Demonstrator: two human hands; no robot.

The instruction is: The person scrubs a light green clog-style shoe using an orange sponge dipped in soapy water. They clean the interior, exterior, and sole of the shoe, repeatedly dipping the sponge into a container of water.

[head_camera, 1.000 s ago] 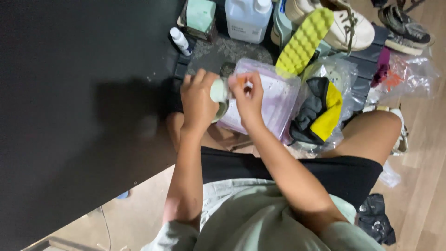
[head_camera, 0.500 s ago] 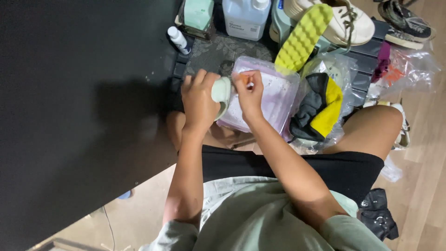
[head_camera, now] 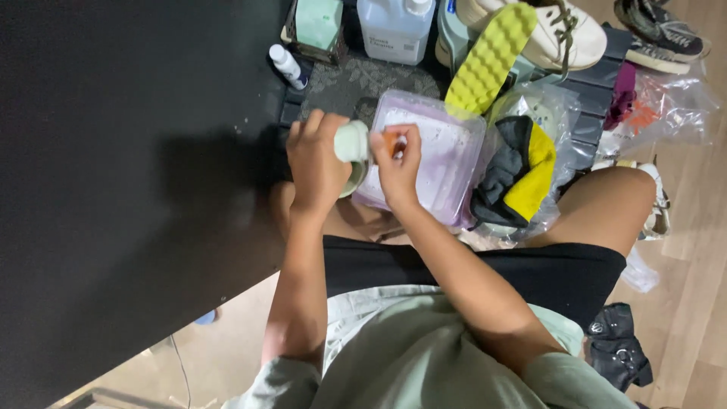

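My left hand (head_camera: pixel 316 165) grips a pale green shoe (head_camera: pixel 351 145) by its end, holding it over my lap. My right hand (head_camera: pixel 397 160) is closed on a small orange-tipped tool (head_camera: pixel 388 142) pressed against the shoe. Both hands work just above a clear plastic tub (head_camera: pixel 447 155) filled with purplish soapy water. The rest of the shoe is hidden behind my left hand.
A yellow ridged sponge (head_camera: pixel 488 57) leans on the tub. A grey and yellow cloth (head_camera: pixel 519 174) lies to the right. A white jug (head_camera: pixel 396 26), small spray bottle (head_camera: pixel 285 64), white sneaker (head_camera: pixel 560 34) and dark shoes (head_camera: pixel 659 34) stand beyond. A black panel (head_camera: pixel 113 151) fills the left.
Both hands stay on the shoe with only small shifts; the right hand has moved slightly along the shoe's edge.
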